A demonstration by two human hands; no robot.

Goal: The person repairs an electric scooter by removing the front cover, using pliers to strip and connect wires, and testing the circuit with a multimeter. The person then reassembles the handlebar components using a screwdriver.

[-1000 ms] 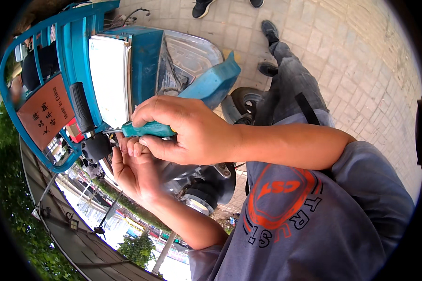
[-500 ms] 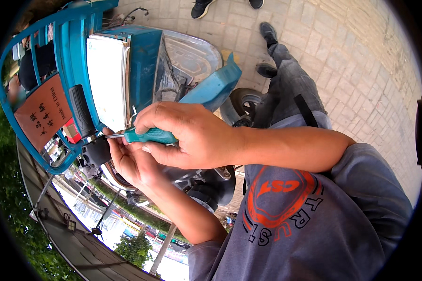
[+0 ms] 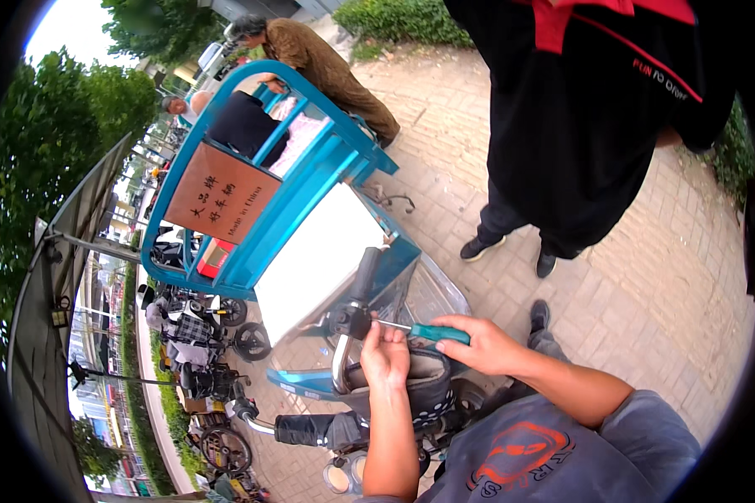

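My right hand is closed round the teal handle of a screwdriver. Its thin metal shaft points left, to the black switch housing on a handlebar. Close under that housing is my left hand, palm up, fingers curled in by the screwdriver's tip. Whatever those fingertips pinch is too small to make out. A black rubber handlebar grip rises from the housing, and the bare metal handlebar bends down below it.
Behind the handlebar stands a blue cargo tricycle with a white seat board and a brown sign. A person in black stands ahead on the paving; another in brown leans at the cargo bed. Parked two-wheelers line the left.
The view has swung up and widened, bringing in the people and parked vehicles. My right hand, which overlapped my left, is now apart from it, still gripping the screwdriver at the switch housing.
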